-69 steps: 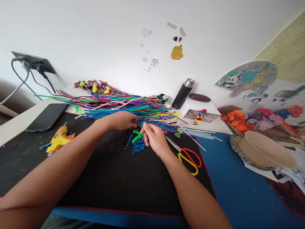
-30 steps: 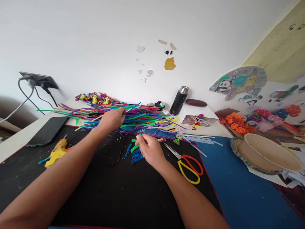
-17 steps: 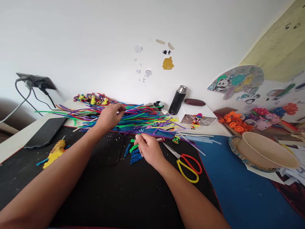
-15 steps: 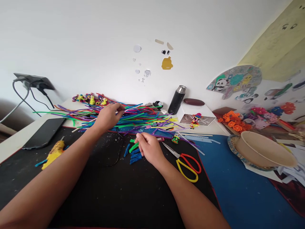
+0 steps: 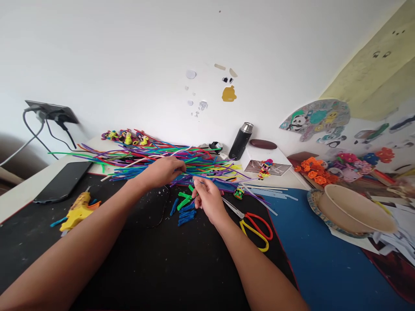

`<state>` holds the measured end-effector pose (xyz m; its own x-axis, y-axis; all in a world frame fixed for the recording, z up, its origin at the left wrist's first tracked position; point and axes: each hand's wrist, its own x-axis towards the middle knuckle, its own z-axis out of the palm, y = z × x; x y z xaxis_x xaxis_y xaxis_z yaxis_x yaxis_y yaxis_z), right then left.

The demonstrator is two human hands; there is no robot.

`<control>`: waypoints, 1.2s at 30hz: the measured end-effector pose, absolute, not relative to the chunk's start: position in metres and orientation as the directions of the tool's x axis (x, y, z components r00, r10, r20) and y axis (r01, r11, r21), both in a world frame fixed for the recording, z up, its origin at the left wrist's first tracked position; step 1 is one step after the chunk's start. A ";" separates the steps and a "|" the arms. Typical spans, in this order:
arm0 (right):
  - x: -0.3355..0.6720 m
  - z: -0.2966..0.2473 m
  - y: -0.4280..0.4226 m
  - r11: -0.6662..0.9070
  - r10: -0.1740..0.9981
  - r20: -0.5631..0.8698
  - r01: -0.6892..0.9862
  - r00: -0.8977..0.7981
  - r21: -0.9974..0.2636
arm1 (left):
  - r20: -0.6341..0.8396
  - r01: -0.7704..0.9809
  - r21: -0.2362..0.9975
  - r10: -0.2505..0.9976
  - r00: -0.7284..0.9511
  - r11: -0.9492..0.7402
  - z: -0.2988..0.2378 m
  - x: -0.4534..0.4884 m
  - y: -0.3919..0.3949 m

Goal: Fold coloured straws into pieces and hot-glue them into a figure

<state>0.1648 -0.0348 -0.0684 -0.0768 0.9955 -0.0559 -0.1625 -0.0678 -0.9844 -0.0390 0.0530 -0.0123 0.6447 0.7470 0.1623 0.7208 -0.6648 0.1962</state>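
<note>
Black mat [image 5: 162,268] bears scissors [image 5: 241,214] beside right hand [image 5: 210,199], its hold unclear; left hand [image 5: 164,171] pinches blue stem [image 5: 197,175].

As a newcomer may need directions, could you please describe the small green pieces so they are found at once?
Start at the black mat. Near its far edge, left of the right hand, lie short green pieces. Bright green sets them apart from the blue pieces beside them.

Both forearms [image 5: 100,229] are bare, tapering to narrow wrists [image 5: 221,219] and bare fingers [image 5: 177,164].
</note>
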 end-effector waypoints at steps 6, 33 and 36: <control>0.164 -0.066 -0.037 -0.064 0.997 -0.057 -0.157 -0.050 -0.986 | 0.132 0.693 0.214 0.723 0.678 -0.688 -0.010 -0.036 0.048; 0.206 -0.040 -0.021 0.079 0.938 -0.107 -0.506 0.328 -0.859 | 0.011 0.857 0.116 0.863 0.504 -0.502 -0.050 -0.067 0.074; 0.209 -0.041 -0.018 0.034 0.939 -0.170 -0.572 0.300 -0.819 | 0.030 0.848 0.126 0.857 0.515 -0.514 -0.045 -0.062 0.071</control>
